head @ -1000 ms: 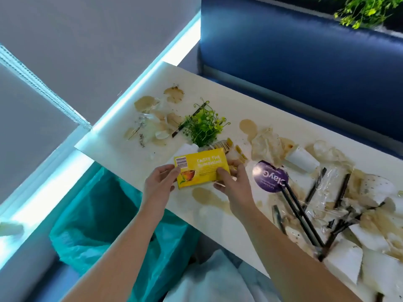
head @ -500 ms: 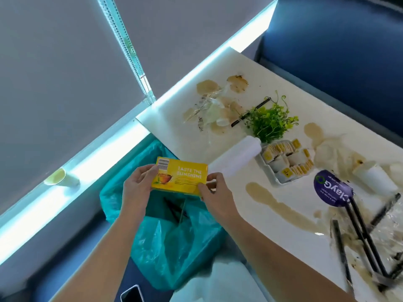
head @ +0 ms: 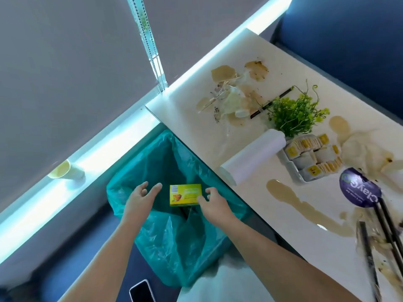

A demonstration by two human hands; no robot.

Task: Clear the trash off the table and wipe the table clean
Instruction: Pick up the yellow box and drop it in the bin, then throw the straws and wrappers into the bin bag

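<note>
yellow box (head: 185,194) sits in the air over the open mouth of the teal bin bag (head: 174,247), level, printed face up, between the two hands. the left hand (head: 139,201) is just beside the box's left end with its fingers straight and spread, touching nothing. the right hand (head: 216,205) is at the box's right end; its thumb overlaps the lower right corner and its fingers curl loosely near the edge, but i cannot tell whether it pinches the box or is only next to it. the hands are apart, the box's length between them.

the bag hangs just beside the near edge of the white table (head: 189,110). on the table, a white roll (head: 253,159) lies at a slant near that edge, with one end against a grey tray (head: 293,171) packed with yellow-labelled sachets. a small green plant (head: 294,115) stands behind the tray, and a black stick (head: 272,103) lies at its far side. beyond it are brown stains and crumpled clear wrap (head: 226,97). a long brown spill (head: 290,197) runs along the near side, toward a round purple card (head: 359,190) and several black straws (head: 388,225) among wet scraps.

a paper cup (head: 63,171) stands on the bright window ledge to the left. a phone (head: 141,292) lies on the dark seat below the bag.
</note>
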